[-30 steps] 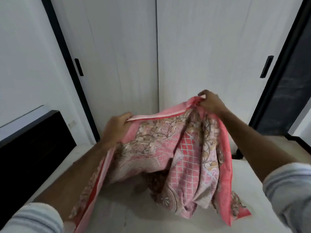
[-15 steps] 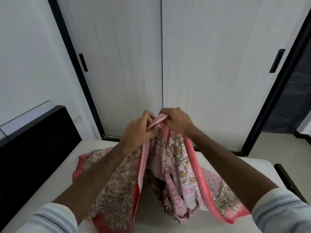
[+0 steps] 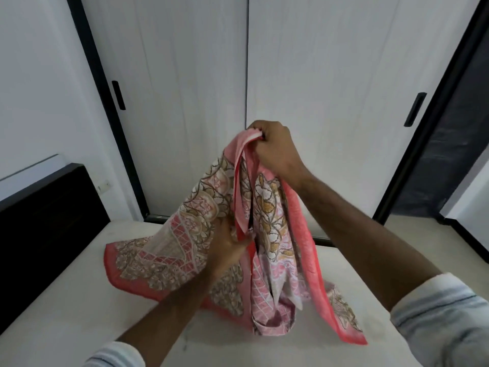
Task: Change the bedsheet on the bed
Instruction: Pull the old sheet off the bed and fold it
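A pink bedsheet [image 3: 267, 229] with a floral and lattice print and a plain coral border is held bunched above the bed [image 3: 66, 308]. Its gathered top edge is raised well clear of the mattress, the folds hang down in a cone, and the lower corners are spread on the bare, off-white mattress surface.

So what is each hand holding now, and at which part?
The right hand grips the bedsheet at its bunched pink edge, raised high. The left hand holds its hanging folds lower down.
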